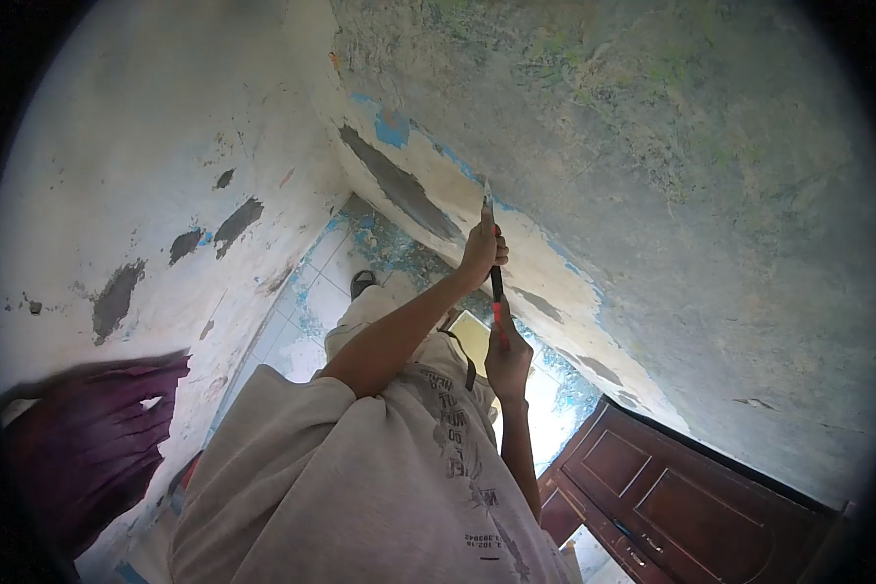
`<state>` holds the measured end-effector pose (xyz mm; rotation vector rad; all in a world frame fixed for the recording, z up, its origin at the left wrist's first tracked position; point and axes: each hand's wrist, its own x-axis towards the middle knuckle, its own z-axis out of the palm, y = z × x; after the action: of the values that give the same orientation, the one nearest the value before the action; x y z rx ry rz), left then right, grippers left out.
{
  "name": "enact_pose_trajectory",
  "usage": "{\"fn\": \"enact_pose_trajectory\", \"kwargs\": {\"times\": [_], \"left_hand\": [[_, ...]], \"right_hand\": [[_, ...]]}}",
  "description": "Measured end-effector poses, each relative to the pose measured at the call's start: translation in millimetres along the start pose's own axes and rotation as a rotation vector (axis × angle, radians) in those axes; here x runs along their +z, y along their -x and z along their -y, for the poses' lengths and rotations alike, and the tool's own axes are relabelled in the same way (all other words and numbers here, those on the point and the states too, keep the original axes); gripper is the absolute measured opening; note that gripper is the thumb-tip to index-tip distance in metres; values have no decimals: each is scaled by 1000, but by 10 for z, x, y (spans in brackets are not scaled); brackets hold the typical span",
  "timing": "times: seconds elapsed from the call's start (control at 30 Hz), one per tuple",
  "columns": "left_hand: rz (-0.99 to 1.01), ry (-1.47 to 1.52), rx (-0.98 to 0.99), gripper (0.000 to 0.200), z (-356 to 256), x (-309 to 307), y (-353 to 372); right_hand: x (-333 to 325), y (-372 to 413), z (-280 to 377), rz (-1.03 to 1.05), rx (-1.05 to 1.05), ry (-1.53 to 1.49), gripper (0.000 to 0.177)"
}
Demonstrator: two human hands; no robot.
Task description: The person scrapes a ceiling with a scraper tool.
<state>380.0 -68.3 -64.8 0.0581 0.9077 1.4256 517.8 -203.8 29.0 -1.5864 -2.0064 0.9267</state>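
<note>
Both my hands grip one long scraper point(497, 282) with a black and red handle. Its narrow metal tip points up at the wall point(652, 224), right at the ragged edge where pale paint meets bare grey plaster. My left hand point(481, 251) is wrapped round the upper part of the handle, just below the metal end. Lower down, my right hand point(508, 362) is closed on the red grip. Around the tip are strips of blue paint point(392, 127) and a long grey bare patch point(399, 180) in the pale paint.
On the left, another wall point(165, 127) has several grey patches and a purple cloth point(97, 448). Paint flakes litter the tiled floor point(316, 292) near my foot point(362, 282). A dark brown wooden cabinet point(691, 506) stands against the scraped wall at lower right.
</note>
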Motion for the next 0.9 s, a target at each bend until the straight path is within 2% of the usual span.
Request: {"fn": "enact_pose_trajectory", "kwargs": {"times": [0.03,0.1,0.17,0.2,0.23,0.27,0.33,0.43,0.47,0.6,0.73,0.83,0.9], "left_hand": [[60,20,13,54,-5,-34,-21],[-20,-12,-39,53,46,135,105],[-40,-16,-72,52,134,229,149],[-118,-39,-81,52,104,264,151],[-75,-15,-57,52,77,205,93],[-35,8,-34,52,37,100,29],[4,2,-14,52,76,-16,-30],[-48,20,-120,52,125,148,108],[15,34,-116,52,197,113,86],[46,36,-46,53,92,-113,-70],[-39,-2,-95,53,155,100,76],[-183,-63,-78,54,105,152,19],[-135,-48,-60,53,93,99,14]], "right_hand": [[11,35,-46,-36,-43,-23,48],[-28,97,-127,-114,-143,-56,46],[-135,121,-66,-69,-77,-50,45],[-144,101,-52,-44,-70,-16,45],[-143,74,-31,-18,-61,17,45],[-170,7,104,89,41,45,51],[-99,71,58,46,13,32,51],[-116,163,104,7,30,-15,51],[-132,163,95,-5,8,-23,50],[-80,102,121,4,-20,2,51],[-95,212,59,-33,-7,-40,50],[-125,125,29,-15,-7,-1,50],[-83,32,114,22,-5,44,50]]}}
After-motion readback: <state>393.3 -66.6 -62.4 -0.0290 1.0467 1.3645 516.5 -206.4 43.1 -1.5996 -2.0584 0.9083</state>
